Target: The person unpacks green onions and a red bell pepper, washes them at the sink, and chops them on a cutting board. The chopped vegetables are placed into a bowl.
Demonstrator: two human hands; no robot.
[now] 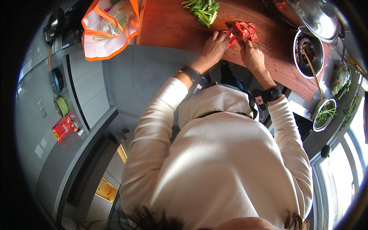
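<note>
Near the front edge of a reddish wooden board (pixel 172 31), my right hand (pixel 253 56) grips a knife (pixel 238 38) by its handle. The blade points away, up and to the left, between two portions of red pepper. My left hand (pixel 215 46) presses its fingertips on a red pepper piece (pixel 231 39) left of the blade. Cut red pepper pieces (pixel 247 31) lie just right of the blade. Further back and to the left is a pile of cut green stalks (pixel 204 12).
A white and orange bag (pixel 106 51) holding wrapped greens stands at the board's left end. At right are a metal bowl (pixel 319 69) of dark food with chopsticks (pixel 312 70) in it, a large shiny metal lid (pixel 316 18), a small bowl of chopped greens (pixel 324 116) and bagged vegetables (pixel 340 77).
</note>
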